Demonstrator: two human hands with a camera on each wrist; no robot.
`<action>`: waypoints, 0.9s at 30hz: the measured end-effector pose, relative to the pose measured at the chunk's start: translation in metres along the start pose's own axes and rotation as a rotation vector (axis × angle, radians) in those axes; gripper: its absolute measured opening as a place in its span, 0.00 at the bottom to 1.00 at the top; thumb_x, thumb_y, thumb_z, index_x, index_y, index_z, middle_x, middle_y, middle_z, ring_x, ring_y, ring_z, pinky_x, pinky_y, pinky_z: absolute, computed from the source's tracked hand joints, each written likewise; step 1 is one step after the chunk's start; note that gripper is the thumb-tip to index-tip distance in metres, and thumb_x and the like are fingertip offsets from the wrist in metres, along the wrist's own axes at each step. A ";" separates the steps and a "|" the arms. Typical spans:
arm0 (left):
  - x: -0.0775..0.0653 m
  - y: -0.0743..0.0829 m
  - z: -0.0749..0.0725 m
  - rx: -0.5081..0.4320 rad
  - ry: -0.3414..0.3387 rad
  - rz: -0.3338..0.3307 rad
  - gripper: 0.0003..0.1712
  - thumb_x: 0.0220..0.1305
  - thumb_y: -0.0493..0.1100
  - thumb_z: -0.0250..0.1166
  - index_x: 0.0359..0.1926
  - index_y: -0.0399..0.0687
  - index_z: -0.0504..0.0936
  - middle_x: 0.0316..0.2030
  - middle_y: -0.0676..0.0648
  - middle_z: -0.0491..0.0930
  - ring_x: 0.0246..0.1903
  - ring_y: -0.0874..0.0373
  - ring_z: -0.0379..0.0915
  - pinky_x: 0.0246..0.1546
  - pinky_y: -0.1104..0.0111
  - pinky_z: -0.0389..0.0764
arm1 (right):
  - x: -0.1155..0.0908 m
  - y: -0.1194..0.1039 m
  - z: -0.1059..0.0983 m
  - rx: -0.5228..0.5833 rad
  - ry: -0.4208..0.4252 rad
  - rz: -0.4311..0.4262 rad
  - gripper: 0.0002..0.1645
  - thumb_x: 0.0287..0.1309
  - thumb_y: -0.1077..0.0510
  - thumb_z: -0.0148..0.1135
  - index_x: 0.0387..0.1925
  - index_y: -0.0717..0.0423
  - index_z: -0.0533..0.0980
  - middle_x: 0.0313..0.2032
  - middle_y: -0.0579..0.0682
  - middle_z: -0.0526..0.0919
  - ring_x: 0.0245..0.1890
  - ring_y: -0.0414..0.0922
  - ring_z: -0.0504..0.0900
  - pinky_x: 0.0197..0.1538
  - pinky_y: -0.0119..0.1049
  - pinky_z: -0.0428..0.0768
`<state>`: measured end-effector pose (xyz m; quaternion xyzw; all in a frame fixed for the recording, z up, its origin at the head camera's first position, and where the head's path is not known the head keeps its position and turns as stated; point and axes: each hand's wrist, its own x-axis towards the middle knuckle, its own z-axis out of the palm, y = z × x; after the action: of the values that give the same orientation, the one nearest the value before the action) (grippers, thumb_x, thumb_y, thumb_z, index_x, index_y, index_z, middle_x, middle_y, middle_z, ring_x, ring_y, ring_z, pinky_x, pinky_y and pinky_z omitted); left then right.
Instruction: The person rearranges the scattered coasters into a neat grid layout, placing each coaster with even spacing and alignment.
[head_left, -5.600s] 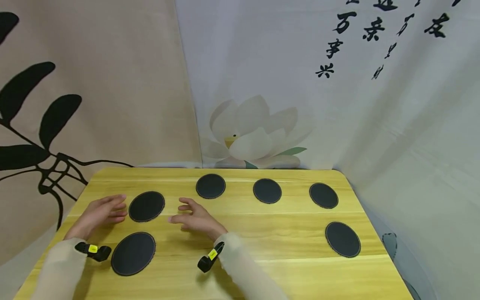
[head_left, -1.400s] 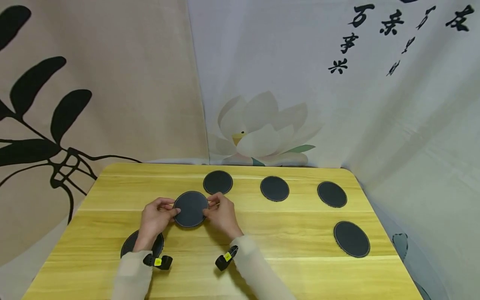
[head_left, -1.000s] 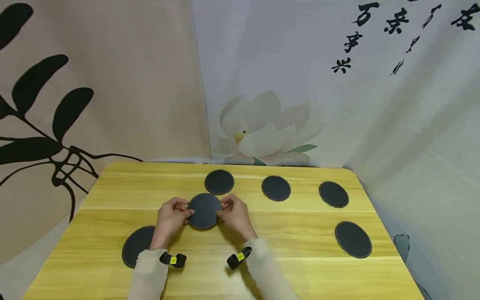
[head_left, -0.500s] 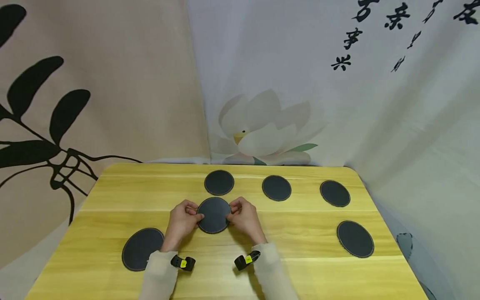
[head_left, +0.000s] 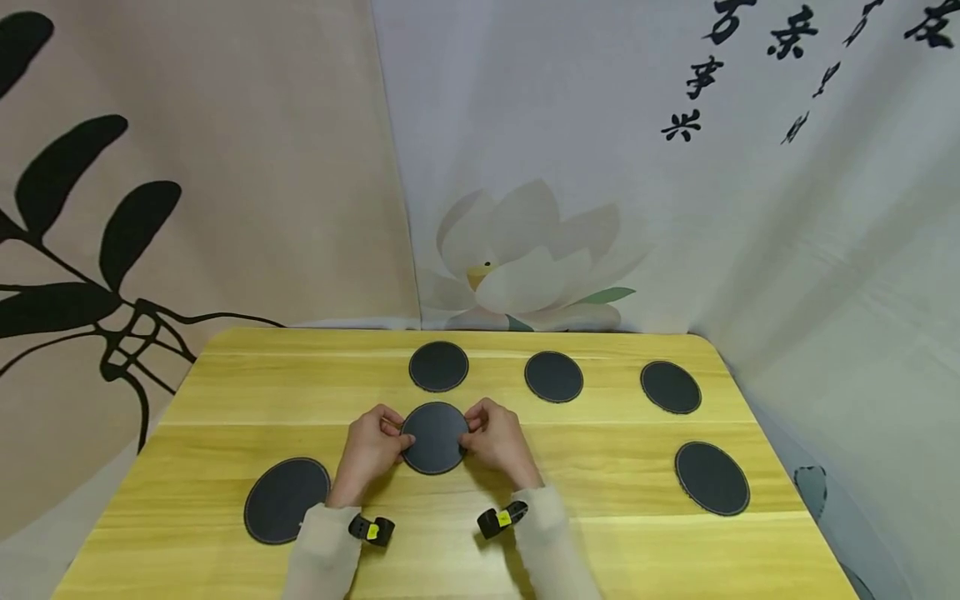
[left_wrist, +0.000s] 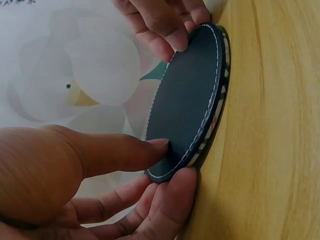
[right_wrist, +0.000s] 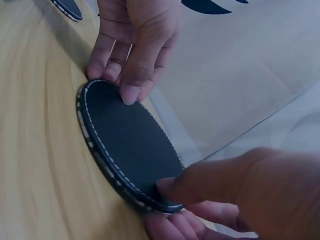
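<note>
A round black coaster (head_left: 435,437) with pale stitching round its rim and a light-and-dark patterned edge is held between both hands at the middle of the table. My left hand (head_left: 375,446) pinches its left side, thumb on top and fingers under the rim, as the left wrist view shows the coaster (left_wrist: 187,100) up close. On the opposite side my right hand (head_left: 498,440) pinches the rim the same way, thumb on the black face. The coaster is at or just above the wood; I cannot tell whether it touches.
Behind it lies another black coaster (head_left: 438,367), with a coaster (head_left: 553,377) and a coaster (head_left: 671,387) further right. A coaster (head_left: 712,478) is at front right, and one (head_left: 285,502) beside the left sleeve. A printed curtain (head_left: 525,167) backs the wooden table (head_left: 600,542).
Both hands, first apart around the coaster at the left, took hold of its sides and carried it right to the middle. Lately it has shifted slightly right and nearer.
</note>
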<state>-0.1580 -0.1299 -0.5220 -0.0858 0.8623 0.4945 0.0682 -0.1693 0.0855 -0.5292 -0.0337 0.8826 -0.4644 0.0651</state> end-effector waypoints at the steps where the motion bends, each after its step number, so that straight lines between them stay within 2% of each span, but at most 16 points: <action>1: 0.000 0.001 0.000 0.010 -0.003 0.004 0.15 0.59 0.29 0.72 0.45 0.32 0.78 0.29 0.42 0.76 0.19 0.56 0.77 0.22 0.68 0.80 | 0.000 0.000 -0.001 -0.012 -0.006 0.000 0.15 0.52 0.64 0.76 0.41 0.58 0.80 0.35 0.53 0.84 0.30 0.41 0.79 0.38 0.36 0.80; 7: 0.000 0.001 0.001 0.066 -0.004 0.031 0.12 0.58 0.29 0.72 0.42 0.32 0.80 0.27 0.42 0.77 0.18 0.58 0.77 0.22 0.69 0.78 | 0.000 -0.001 -0.001 -0.062 -0.014 0.006 0.13 0.51 0.64 0.76 0.39 0.59 0.82 0.32 0.48 0.83 0.29 0.39 0.78 0.38 0.35 0.79; 20: 0.000 0.001 0.004 0.076 0.012 0.049 0.09 0.57 0.29 0.72 0.38 0.34 0.82 0.27 0.43 0.78 0.20 0.58 0.75 0.22 0.69 0.77 | -0.002 -0.001 -0.001 -0.035 0.003 0.047 0.13 0.52 0.62 0.77 0.39 0.60 0.82 0.32 0.48 0.82 0.30 0.41 0.78 0.38 0.36 0.80; 23: -0.001 0.001 0.003 0.081 0.011 0.053 0.09 0.57 0.30 0.73 0.39 0.34 0.82 0.28 0.42 0.79 0.22 0.57 0.75 0.24 0.69 0.77 | -0.002 0.001 0.000 -0.018 0.005 0.056 0.14 0.55 0.59 0.76 0.42 0.59 0.82 0.34 0.49 0.84 0.32 0.41 0.80 0.39 0.37 0.81; 27: -0.001 0.000 -0.002 0.099 0.022 0.087 0.12 0.58 0.32 0.74 0.42 0.33 0.83 0.32 0.40 0.81 0.28 0.54 0.78 0.28 0.66 0.78 | 0.000 0.002 0.001 0.027 0.015 0.053 0.20 0.59 0.55 0.74 0.51 0.58 0.81 0.42 0.52 0.85 0.39 0.45 0.82 0.44 0.42 0.83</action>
<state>-0.1573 -0.1313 -0.5206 -0.0502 0.8893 0.4527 0.0410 -0.1688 0.0863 -0.5313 -0.0060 0.8773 -0.4747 0.0713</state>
